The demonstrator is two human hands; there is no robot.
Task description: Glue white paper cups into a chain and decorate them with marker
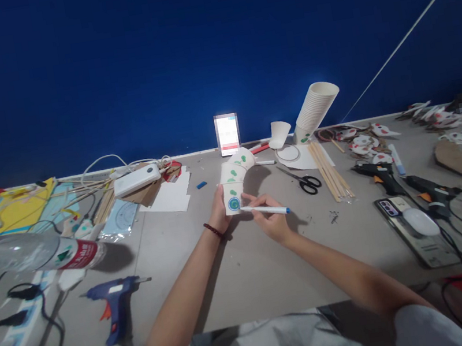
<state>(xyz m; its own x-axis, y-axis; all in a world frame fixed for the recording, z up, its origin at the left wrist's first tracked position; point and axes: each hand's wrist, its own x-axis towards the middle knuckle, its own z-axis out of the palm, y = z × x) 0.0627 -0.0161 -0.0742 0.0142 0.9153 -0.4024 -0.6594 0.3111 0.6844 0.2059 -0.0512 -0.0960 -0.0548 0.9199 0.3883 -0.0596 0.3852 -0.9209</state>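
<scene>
Near the middle of the table, my left hand (pixel 218 210) is wrapped round the left side of a curved piece of joined white paper cups (pixel 233 187) with green spots. A blue ring with a green centre shows on its near end. My right hand (pixel 271 218) grips a white marker (pixel 269 209) with a blue end pointing right. The marker's tip is at the cup, beside the blue ring. A small blue cap (pixel 202 184) lies on the table to the left of the cups.
Behind the cups stands a bright screen (pixel 228 135). To the right are stacked cups (pixel 317 106), scissors (pixel 307 182), wooden sticks (pixel 331 172), black glue guns (pixel 378 176) and a phone (pixel 416 237). A bottle (pixel 42 252) and a blue glue gun (pixel 117 302) lie left.
</scene>
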